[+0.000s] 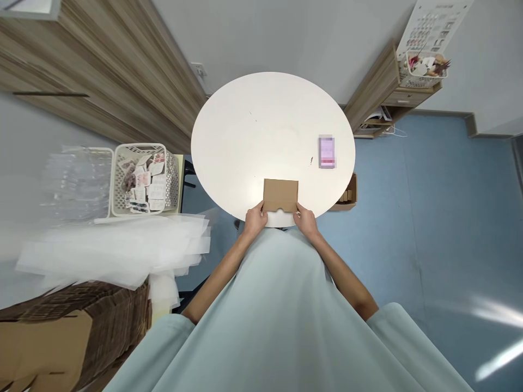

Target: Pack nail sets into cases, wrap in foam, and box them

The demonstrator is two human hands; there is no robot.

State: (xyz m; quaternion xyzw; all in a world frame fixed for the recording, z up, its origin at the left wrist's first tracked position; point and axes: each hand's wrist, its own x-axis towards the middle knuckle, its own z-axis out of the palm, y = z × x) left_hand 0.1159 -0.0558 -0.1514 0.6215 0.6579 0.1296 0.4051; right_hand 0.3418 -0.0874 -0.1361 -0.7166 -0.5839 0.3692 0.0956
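A small brown cardboard box (280, 193) lies at the near edge of the white oval table (245, 125), its lid down and a thumb notch in the side facing me. At its near left corner my left hand (255, 219) grips the box, fingers on its side. My right hand (305, 220) holds the opposite near corner the same way. The inside of the box is hidden. To the right on the tabletop lies a phone (327, 152) with a blurred pink screen.
Left of me are a white basket of small packets (145, 182), white sheets (122, 247) and stacked flat cardboard (110, 326). An open carton (346, 196) stands on the floor beyond the table's right edge. A wooden cabinet (376, 92) stands at the back right.
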